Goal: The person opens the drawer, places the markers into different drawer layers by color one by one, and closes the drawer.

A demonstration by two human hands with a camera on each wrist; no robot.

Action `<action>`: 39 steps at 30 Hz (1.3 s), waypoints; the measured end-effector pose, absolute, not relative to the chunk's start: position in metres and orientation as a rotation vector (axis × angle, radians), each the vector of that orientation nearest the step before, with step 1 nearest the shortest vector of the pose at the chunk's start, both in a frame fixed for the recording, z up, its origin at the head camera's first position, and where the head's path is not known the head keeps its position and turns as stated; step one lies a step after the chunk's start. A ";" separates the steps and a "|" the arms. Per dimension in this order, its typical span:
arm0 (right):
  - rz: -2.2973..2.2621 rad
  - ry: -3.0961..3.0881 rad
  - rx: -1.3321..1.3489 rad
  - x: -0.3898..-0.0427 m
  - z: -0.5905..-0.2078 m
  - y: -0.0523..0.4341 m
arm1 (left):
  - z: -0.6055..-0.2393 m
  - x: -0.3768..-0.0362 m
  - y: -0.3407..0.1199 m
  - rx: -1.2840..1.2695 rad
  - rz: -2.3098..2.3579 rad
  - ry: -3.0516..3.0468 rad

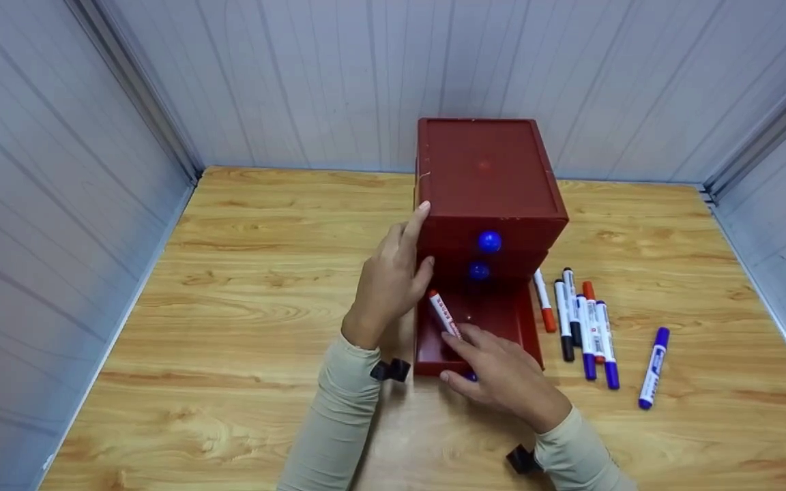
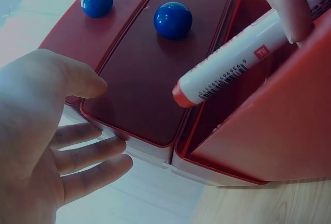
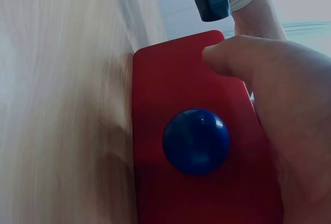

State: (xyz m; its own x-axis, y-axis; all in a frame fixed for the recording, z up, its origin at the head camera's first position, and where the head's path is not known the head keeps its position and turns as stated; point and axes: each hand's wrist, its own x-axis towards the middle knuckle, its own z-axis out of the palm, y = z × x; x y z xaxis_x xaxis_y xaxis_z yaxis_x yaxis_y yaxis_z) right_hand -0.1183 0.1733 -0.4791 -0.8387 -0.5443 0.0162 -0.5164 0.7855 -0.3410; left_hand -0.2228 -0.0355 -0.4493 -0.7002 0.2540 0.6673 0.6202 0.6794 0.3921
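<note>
A red box (image 1: 485,170) with three drawers and blue knobs (image 1: 489,241) stands at the back of the wooden table (image 1: 243,286). Its bottom drawer (image 1: 502,317) is pulled out towards me. My left hand (image 1: 393,279) rests flat against the box's left side, fingers straight (image 2: 88,154). My right hand (image 1: 502,372) is at the drawer's front end and holds a white marker with a red cap (image 1: 443,312) slanting over the open drawer (image 2: 269,125). In the right wrist view the thumb (image 3: 227,58) lies on the drawer front (image 3: 165,79) above its blue knob (image 3: 196,141).
Several loose markers (image 1: 587,327) with red, black and blue caps lie on the table just right of the drawer. One blue marker (image 1: 653,368) lies farther right. Grey panel walls close in the table at the left, back and right.
</note>
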 end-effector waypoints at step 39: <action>-0.553 2.934 -0.889 -0.119 -0.482 0.173 | -0.449 -0.222 -0.035 -0.659 -0.824 -2.319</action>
State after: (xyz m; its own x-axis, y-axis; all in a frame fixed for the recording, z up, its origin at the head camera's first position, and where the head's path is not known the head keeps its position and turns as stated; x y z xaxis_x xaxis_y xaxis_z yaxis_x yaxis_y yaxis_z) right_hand -0.1189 0.1727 -0.4823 -0.8368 -0.5422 0.0764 -0.5329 0.7742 -0.3415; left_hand -0.2222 -0.0351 -0.4490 -0.7060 0.2498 0.6627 0.6119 0.6863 0.3933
